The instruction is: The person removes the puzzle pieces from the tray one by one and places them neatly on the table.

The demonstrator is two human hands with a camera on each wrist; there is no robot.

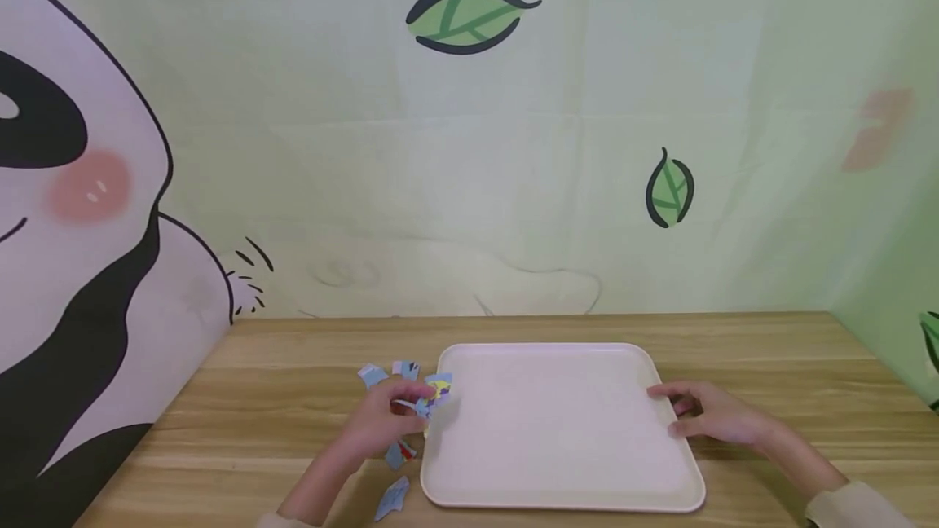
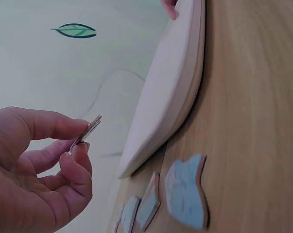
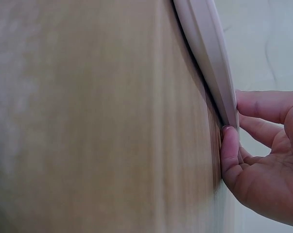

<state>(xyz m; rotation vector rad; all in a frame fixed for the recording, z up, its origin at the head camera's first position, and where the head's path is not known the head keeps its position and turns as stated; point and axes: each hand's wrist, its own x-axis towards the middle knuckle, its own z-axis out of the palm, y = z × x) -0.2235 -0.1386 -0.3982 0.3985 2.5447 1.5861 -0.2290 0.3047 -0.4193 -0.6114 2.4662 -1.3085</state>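
Note:
My left hand (image 1: 383, 418) pinches a few thin jigsaw puzzle pieces (image 1: 440, 388) between thumb and fingers, just above the left rim of a white tray (image 1: 550, 430). Edge-on in the left wrist view, the pinched pieces (image 2: 87, 132) look stacked; how many cannot be told. More light-blue puzzle pieces (image 2: 186, 191) lie on the table below that hand, beside the tray. On the other side, my right hand (image 1: 715, 414) holds the tray's right rim. The right wrist view shows its thumb and fingertips at the tray edge (image 3: 212, 63).
Loose puzzle pieces, including one near the front (image 1: 393, 498) and one farther back (image 1: 372, 374), lie left of the tray on the wooden table (image 1: 293, 365). A backdrop (image 1: 330, 145) printed with a panda and leaves hangs behind the table.

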